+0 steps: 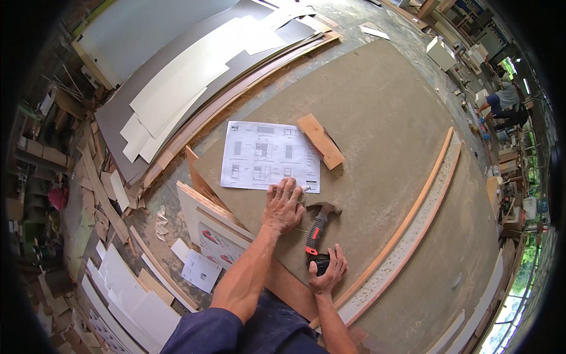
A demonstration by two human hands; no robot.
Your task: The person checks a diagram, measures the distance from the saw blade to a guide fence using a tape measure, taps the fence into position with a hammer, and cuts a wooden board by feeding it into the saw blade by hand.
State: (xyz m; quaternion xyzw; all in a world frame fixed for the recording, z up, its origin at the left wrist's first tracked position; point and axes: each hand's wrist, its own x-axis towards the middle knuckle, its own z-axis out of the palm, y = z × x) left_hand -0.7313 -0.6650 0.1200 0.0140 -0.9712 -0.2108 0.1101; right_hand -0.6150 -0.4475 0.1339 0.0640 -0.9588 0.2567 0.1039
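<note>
The desk [389, 94] is spread beneath the printed sheet [250, 150] and reaches well past it on the far and right sides. Beyond the sheet's left side, off the desk, loose panels [177, 76] are stacked flat, presumably so that they are kept from bending. Well to the right of the sheet, a long speckled strip [407, 242] edged with wood is laid lengthwise. The sheet itself is laid flat and face up, its drawings seemingly turned to be read from the near side. Its far right part is overlapped by a wood block [321, 141], probably set there as a weight. Just off its near right corner, a hammer [317, 230] is rested with its handle towards the person, perhaps to be kept within reach. By the sheet's near edge the left hand [284, 206] is set down, fingers half bent, apparently as a steadying touch; whether anything small is pinched cannot be told. Nearer than the sheet, past the hammer's handle, a black object [321, 265], possibly a tape measure, is loosely enclosed by the right hand's [330, 272] curled fingers and thumb.
</note>
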